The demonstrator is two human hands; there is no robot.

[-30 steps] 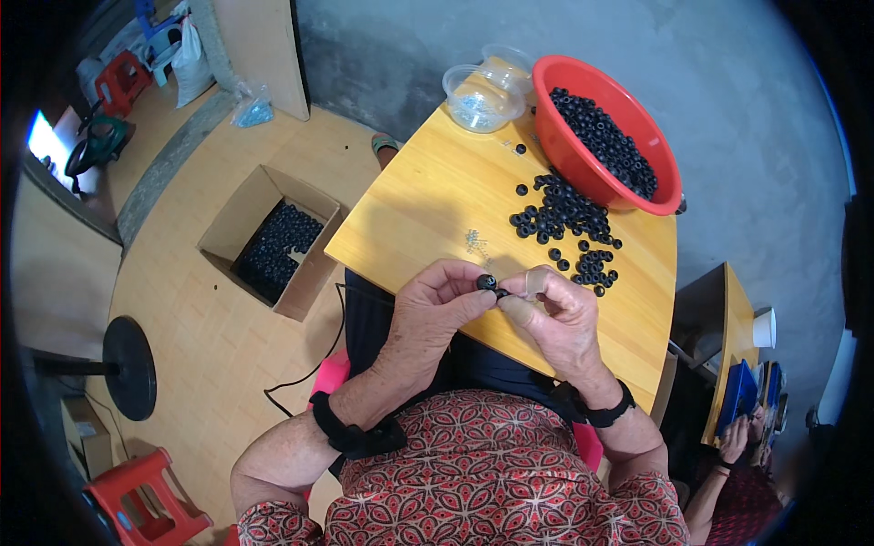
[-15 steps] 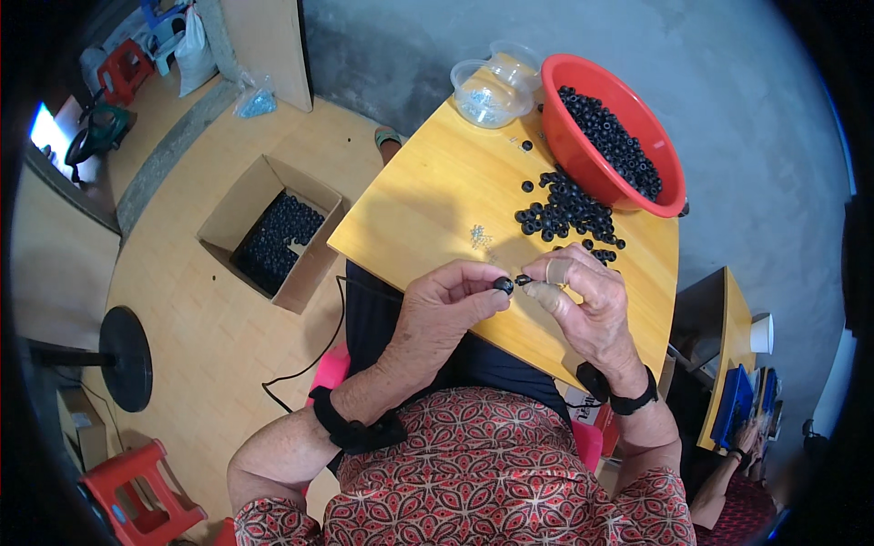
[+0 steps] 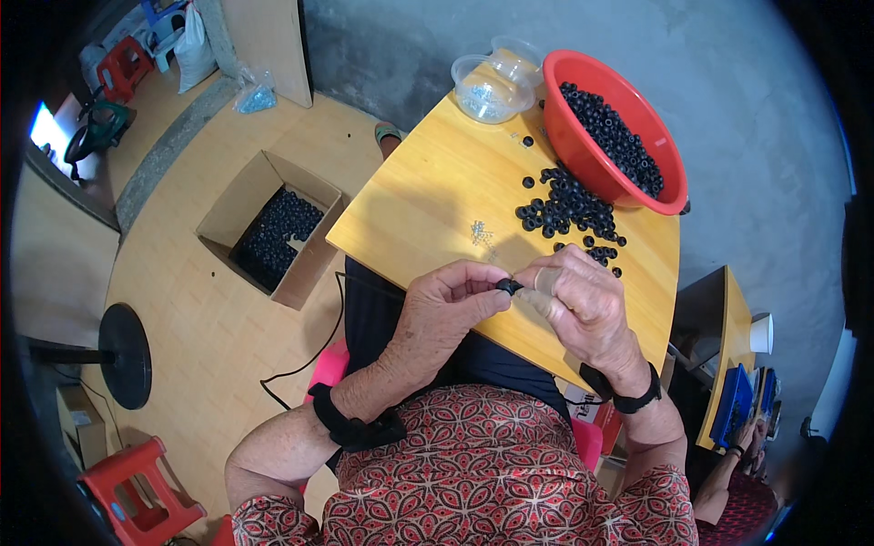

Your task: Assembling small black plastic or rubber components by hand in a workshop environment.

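Note:
At the table's near edge my left hand pinches a round black bead-like part between thumb and fingertips. My right hand is closed in a pinch against the right side of that part. It grips a small black piece, mostly hidden by the fingers now. A tan band wraps one right finger. Just beyond my hands lies a little heap of tiny clear pieces. Loose black round parts spread over the table farther right, some close to my right fingers.
A red basin of black parts stands at the table's far right, beside clear plastic tubs. On the floor at left is a cardboard box holding similar parts. A red stool stands lower left. Another person's arm shows lower right.
My right hand has moved slightly left, bringing its small black piece from a short gap up against the round part. My left hand stays in place, still pinching that part.

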